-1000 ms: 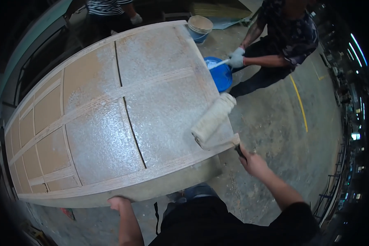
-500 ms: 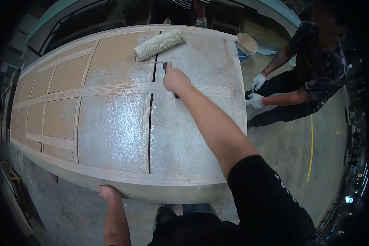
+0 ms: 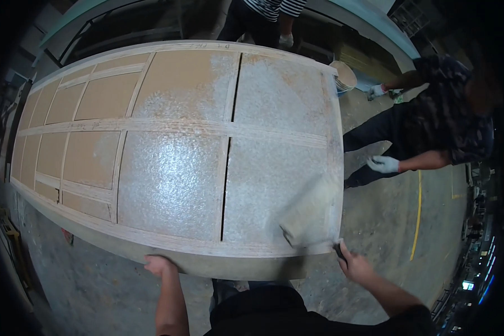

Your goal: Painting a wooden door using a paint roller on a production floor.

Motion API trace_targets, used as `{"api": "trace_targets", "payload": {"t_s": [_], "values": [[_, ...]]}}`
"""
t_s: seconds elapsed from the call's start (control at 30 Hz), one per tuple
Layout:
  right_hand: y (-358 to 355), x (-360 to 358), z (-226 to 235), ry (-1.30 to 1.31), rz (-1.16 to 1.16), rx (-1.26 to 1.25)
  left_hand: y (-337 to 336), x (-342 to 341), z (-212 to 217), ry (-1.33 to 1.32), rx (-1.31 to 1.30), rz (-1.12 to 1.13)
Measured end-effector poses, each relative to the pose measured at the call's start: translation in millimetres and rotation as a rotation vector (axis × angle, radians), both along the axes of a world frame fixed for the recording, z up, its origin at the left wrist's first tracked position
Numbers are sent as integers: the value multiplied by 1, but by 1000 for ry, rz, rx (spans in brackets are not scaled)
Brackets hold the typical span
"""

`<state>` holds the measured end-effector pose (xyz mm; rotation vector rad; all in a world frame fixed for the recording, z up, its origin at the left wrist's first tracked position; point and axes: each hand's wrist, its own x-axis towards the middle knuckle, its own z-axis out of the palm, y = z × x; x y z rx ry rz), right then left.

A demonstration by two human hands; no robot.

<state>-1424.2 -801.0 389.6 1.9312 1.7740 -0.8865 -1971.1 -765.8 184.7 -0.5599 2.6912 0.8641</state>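
My right hand [image 3: 359, 267] is closed around the dark handle of a paint roller [image 3: 305, 215], beside the near right corner of a large framed panel [image 3: 280, 136]. The roller's pale fleece sleeve, blurred by motion, is over the panel's right section. A wet whitish coating shines on the middle and right sections; bare tan board [image 3: 107, 96] shows in the left ones. At the near edge, my left hand [image 3: 161, 265] grips the panel's side, with some fingers hidden.
A co-worker [image 3: 439, 120] in white gloves stands right of the panel, and another person [image 3: 257, 22] in a striped top stands beyond its far edge. A bucket [image 3: 345, 77] sits by the far right corner. A yellow line [image 3: 416, 215] marks the floor at right.
My right hand has swung the roller from the far middle of the panel to its near right corner. The co-worker's hands have moved apart. My left hand stays at the near edge.
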Motion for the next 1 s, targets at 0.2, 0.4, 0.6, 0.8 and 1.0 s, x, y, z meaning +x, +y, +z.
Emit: {"api": "trace_targets", "payload": {"t_s": [0.2, 0.4, 0.6, 0.8, 1.0], "values": [[255, -147, -41, 209, 258, 244, -1, -7, -7, 36, -59, -29], [367, -306, -83, 335, 170, 444, 12, 7, 7, -15, 68, 12], [197, -206, -77, 320, 135, 324, -3, -9, 12, -43, 99, -13], [-60, -58, -14, 55, -87, 212, -11, 11, -4, -86, 352, -64], [-117, -39, 41, -95, -111, 112, -99, -33, -83, -645, 1149, -183]]}}
